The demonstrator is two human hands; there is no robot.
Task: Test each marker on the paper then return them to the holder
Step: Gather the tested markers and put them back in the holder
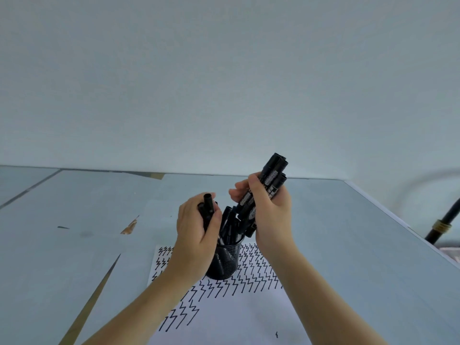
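Observation:
A black mesh holder (227, 260) stands on a white paper (239, 307) covered with rows of black zigzag marks. Several black markers (230, 224) lean inside the holder. My left hand (196, 232) grips a few black markers (208, 206) just above the holder's left rim. My right hand (270, 212) holds a bundle of black markers (270, 180) tilted up to the right, above the holder's right side. All markers seem capped.
The paper lies on a pale blue-grey table (348, 232) that runs to a plain wall. A brown gap (99, 290) cuts diagonally across the table at left. A black cable with a brass band (441, 226) hangs off the right edge.

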